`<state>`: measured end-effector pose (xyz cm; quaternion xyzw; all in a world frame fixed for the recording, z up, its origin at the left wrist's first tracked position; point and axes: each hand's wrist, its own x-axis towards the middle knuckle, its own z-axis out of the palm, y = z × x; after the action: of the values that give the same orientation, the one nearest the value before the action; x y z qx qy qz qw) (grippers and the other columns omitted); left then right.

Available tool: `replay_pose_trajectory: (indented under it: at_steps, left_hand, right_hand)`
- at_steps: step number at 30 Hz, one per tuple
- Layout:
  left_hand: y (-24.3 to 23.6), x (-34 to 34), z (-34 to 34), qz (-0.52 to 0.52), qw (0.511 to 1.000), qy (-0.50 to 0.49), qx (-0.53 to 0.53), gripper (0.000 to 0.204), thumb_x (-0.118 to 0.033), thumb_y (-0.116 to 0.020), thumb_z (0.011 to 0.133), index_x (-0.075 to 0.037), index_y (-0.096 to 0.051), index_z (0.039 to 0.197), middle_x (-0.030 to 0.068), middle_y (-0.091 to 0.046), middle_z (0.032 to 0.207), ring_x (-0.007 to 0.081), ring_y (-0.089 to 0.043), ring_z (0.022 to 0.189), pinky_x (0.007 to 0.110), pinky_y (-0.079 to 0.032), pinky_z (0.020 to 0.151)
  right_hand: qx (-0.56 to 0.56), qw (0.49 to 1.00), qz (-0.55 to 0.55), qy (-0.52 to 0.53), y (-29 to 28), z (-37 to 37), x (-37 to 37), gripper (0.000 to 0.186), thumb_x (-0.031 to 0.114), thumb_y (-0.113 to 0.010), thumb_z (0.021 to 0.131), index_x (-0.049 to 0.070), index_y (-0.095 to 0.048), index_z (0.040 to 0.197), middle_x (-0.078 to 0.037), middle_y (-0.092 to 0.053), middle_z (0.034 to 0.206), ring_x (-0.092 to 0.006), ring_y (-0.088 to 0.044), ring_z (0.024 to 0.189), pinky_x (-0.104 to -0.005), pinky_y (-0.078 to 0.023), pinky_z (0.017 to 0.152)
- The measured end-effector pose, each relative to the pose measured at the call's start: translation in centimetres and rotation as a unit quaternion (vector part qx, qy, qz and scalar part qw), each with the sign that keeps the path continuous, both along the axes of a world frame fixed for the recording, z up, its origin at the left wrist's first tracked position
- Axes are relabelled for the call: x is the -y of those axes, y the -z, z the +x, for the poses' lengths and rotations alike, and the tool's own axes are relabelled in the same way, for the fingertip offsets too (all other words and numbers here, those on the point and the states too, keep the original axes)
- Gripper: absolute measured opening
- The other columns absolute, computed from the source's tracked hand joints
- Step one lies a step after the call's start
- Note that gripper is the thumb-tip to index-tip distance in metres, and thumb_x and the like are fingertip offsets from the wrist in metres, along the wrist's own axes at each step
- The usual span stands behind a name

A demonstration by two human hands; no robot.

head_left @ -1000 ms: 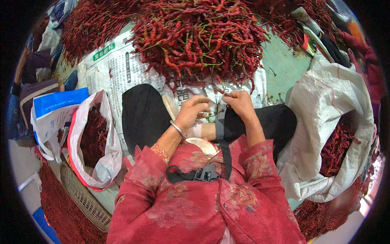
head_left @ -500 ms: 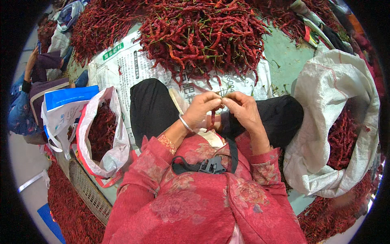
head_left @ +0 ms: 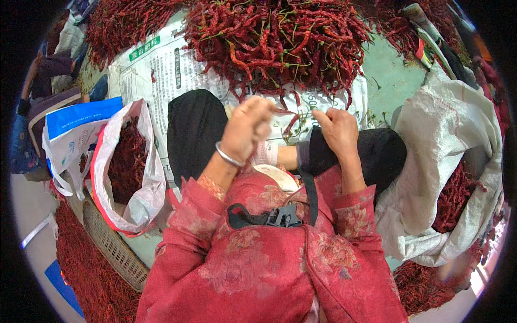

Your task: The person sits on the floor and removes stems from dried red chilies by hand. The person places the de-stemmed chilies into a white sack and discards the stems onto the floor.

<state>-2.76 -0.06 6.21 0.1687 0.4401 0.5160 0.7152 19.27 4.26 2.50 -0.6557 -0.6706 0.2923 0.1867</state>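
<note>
**Two Hands Are Held Up Near a Big Pile of Red Peppers**

A big pile of red peppers (head_left: 280, 43) is set on a white sheet (head_left: 129, 89) with dark print. Both hands are held up on the near side of the pile, apart from each other. The left hand (head_left: 247, 129) is blurred, with its fingers bent. A thin red pepper (head_left: 284, 112) is seen just right of its fingertips, between the two hands and close to the near edge of the pile. Whether that pepper is pinched or just lies behind the fingers cannot be told. How tightly the hand is closed cannot be told either.

The right hand (head_left: 339, 134) is curled, with its thumb set close to the first finger. The thin pepper is seen left of that thumb, with a gap between. Whether a bit of stem is gripped there cannot be told.

Left of the pile and nearer, a white bag (head_left: 156, 188) with a red edge is partly filled with peppers. Right of the pile and nearer, peppers are held in a bigger white sack (head_left: 417, 140).
</note>
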Motion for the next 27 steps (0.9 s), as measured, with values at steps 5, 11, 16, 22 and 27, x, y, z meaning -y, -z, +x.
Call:
replay_pose_trajectory:
  at_steps: [5,11,16,22,27]
  left_hand:
    - [1.8,-1.4,-1.8,-0.054,0.997,-0.047,-0.003,0.012,-0.010,-0.060,0.089,-0.002,-0.058,0.098,-0.0023,-0.049,0.071,0.0016,-0.036,0.051,0.015,-0.027,0.039]
    - [2.7,-0.4,-0.6,-0.094,0.989,0.066,-0.096,0.015,-0.010,-0.061,0.087,-0.003,-0.062,0.100,-0.0056,-0.047,0.067,0.0009,-0.036,0.049,0.016,-0.025,0.040]
    - [2.1,0.4,2.0,0.005,0.978,0.117,-0.172,0.030,-0.013,-0.062,0.087,-0.003,-0.061,0.115,-0.0026,-0.057,0.078,0.0009,-0.044,0.061,0.016,-0.035,0.051]
    - [3.2,0.7,3.8,0.055,0.969,0.106,-0.218,0.021,-0.011,-0.062,0.088,0.000,-0.064,0.106,0.0007,-0.061,0.079,0.0029,-0.048,0.061,0.016,-0.038,0.052]
    - [2.9,0.4,2.8,-0.085,0.988,0.092,-0.096,0.016,-0.010,-0.057,0.091,0.002,-0.062,0.101,-0.0007,-0.054,0.068,0.0028,-0.040,0.050,0.016,-0.029,0.041]
  right_hand:
    - [0.168,0.967,0.072,-0.175,1.8,-4.3,-0.3,0.008,0.007,-0.063,0.072,0.004,-0.061,0.079,-0.016,-0.058,0.088,-0.0349,-0.062,0.079,-0.0451,-0.051,0.066]
    - [-0.136,0.984,-0.055,-0.102,3.8,-2.4,-0.5,0.016,0.009,-0.059,0.076,0.000,-0.065,0.088,-0.017,-0.063,0.075,-0.0297,-0.063,0.066,-0.0379,-0.050,0.061]
    - [-0.331,0.919,-0.214,-0.023,0.3,-1.7,1.4,0.023,0.016,-0.060,0.080,-0.002,-0.065,0.094,-0.013,-0.063,0.065,-0.0190,-0.059,0.052,-0.0321,-0.047,0.052]
    - [-0.216,0.974,-0.048,-0.056,-1.0,-2.3,4.5,0.016,0.015,-0.059,0.080,-0.001,-0.062,0.083,-0.023,-0.060,0.071,-0.0391,-0.062,0.070,-0.0426,-0.048,0.061]
    - [-0.486,0.811,-0.281,-0.166,-3.4,-1.4,3.9,0.013,0.010,-0.062,0.083,-0.002,-0.065,0.086,-0.006,-0.063,0.064,-0.0159,-0.059,0.055,-0.0267,-0.043,0.049]
